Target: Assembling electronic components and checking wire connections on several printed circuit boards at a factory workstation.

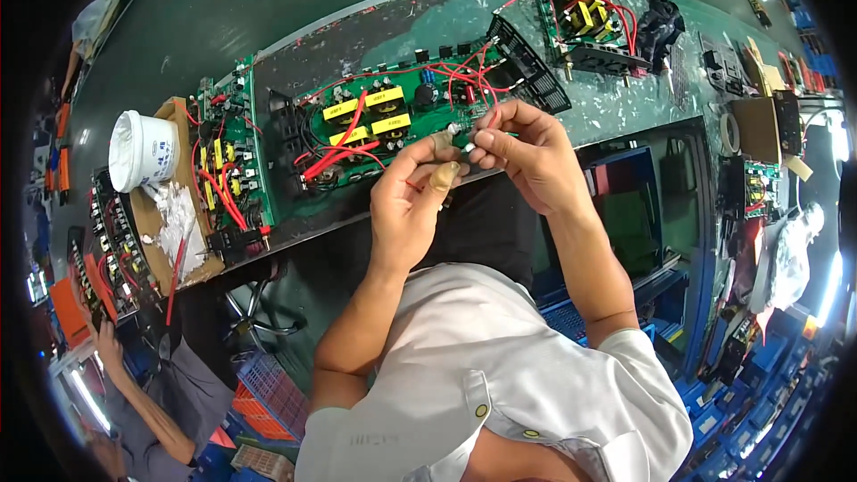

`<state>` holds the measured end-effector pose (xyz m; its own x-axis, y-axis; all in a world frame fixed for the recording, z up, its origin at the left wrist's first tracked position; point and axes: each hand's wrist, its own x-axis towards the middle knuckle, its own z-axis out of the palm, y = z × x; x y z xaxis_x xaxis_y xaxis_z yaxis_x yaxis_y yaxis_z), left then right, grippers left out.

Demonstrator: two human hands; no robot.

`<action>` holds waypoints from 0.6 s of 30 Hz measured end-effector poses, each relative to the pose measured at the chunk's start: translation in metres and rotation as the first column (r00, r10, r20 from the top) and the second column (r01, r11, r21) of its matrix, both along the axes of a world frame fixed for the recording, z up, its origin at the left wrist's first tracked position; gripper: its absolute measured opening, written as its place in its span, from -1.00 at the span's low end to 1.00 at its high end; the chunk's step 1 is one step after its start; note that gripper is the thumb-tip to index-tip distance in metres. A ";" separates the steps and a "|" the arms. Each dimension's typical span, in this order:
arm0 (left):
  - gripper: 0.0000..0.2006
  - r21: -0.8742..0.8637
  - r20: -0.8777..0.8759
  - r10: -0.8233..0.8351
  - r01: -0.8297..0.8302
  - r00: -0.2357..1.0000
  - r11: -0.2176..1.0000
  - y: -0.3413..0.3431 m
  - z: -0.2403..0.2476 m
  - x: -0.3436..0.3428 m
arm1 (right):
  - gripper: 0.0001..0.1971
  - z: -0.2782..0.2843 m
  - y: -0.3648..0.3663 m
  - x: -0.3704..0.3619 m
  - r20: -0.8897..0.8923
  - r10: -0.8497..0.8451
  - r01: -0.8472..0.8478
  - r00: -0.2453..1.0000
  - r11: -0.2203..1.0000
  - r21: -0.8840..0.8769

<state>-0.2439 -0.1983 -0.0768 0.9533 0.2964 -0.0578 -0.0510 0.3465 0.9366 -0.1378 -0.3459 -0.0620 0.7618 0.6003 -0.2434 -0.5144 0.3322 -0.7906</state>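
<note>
Dark print marks yellow blocks [390, 124] on a circuit board [432, 121] just beyond the hands; a white tub [143, 152], left, bears writing. Red wires [318, 169] cross the board. The right hand [528, 156] pinches a tiny white piece [469, 148]; whether the curled left hand [411, 201] grasps anything, I cannot tell.

White pc. [470, 148] in R hand [536, 157], too tiny for ID

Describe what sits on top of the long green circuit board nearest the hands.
Yellow rectangular components and red insulated wires show; the green board directly beneath them is hidden.
</note>
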 end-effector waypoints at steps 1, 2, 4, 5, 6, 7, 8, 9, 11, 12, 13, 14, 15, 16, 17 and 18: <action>-0.69 0.007 -0.007 -0.010 0.010 1.000 1.000 0.001 0.000 0.001 | -0.90 -0.002 0.001 -0.001 0.000 -0.002 0.002 1.000 1.000 0.002; -0.69 0.013 -0.013 -0.021 0.021 1.000 1.000 0.001 0.001 0.001 | -0.90 -0.003 0.001 -0.003 0.027 -0.001 0.001 1.000 1.000 0.001; -0.69 -0.016 -0.046 -0.009 0.008 0.999 1.000 0.000 0.003 0.001 | -0.89 -0.005 0.001 -0.006 0.079 -0.005 0.007 0.997 1.000 -0.019; -0.70 -0.048 -0.080 0.005 -0.009 0.997 0.999 -0.001 0.004 0.001 | -0.89 -0.005 0.001 -0.008 0.080 -0.012 0.013 0.997 1.000 -0.019; -0.70 -0.049 -0.079 -0.003 -0.001 0.997 0.999 -0.002 0.004 0.001 | -0.89 -0.006 0.001 -0.010 0.097 -0.009 0.013 0.995 0.999 -0.032; -0.70 -0.071 -0.079 -0.015 0.010 0.997 0.997 -0.003 0.004 0.002 | -0.89 -0.006 0.000 -0.012 0.114 -0.007 0.012 0.993 0.999 -0.045; -0.71 -0.092 -0.079 -0.028 0.021 0.996 0.996 -0.004 0.004 0.003 | -0.89 -0.004 -0.001 -0.014 0.122 0.003 0.002 0.992 0.999 -0.046; -0.71 -0.094 -0.078 -0.034 0.027 0.996 0.995 -0.004 0.002 0.003 | -0.89 -0.005 -0.002 -0.016 0.123 -0.003 0.009 0.992 0.999 -0.047; -0.70 -0.072 -0.057 0.010 -0.014 0.998 0.997 -0.006 -0.005 0.004 | -0.89 -0.006 -0.003 -0.020 0.160 -0.019 0.032 0.987 0.997 -0.077; -0.70 -0.072 -0.056 0.008 -0.012 0.998 0.997 -0.006 -0.007 0.003 | -0.89 -0.006 -0.005 -0.021 0.160 -0.021 0.034 0.987 0.996 -0.078; -0.71 -0.040 -0.030 0.023 -0.024 0.999 0.999 -0.007 -0.010 0.002 | -0.89 -0.006 -0.006 -0.022 0.183 0.009 0.015 0.983 0.991 -0.131; -0.72 -0.009 -0.002 0.038 -0.038 0.999 0.999 -0.007 -0.010 0.002 | -0.88 -0.005 -0.008 -0.023 0.204 0.041 -0.002 0.978 0.983 -0.185; -0.72 -0.011 -0.002 0.036 -0.036 0.999 0.999 -0.007 -0.010 0.001 | -0.88 -0.005 -0.010 -0.024 0.204 0.039 0.000 0.978 0.982 -0.186; -0.73 -0.005 -0.010 0.025 -0.026 1.000 1.000 -0.007 -0.009 0.000 | -0.89 -0.005 -0.011 -0.025 0.282 0.078 -0.004 0.956 0.967 -0.255; -0.75 0.001 -0.017 0.015 -0.015 1.000 1.000 -0.006 -0.009 0.000 | -0.89 -0.005 -0.012 -0.025 0.354 0.123 -0.002 0.927 0.947 -0.322; -0.75 -0.002 -0.017 0.015 -0.015 1.000 1.000 -0.005 -0.010 -0.001 | -0.89 -0.002 -0.013 -0.025 0.353 0.123 -0.002 0.927 0.946 -0.325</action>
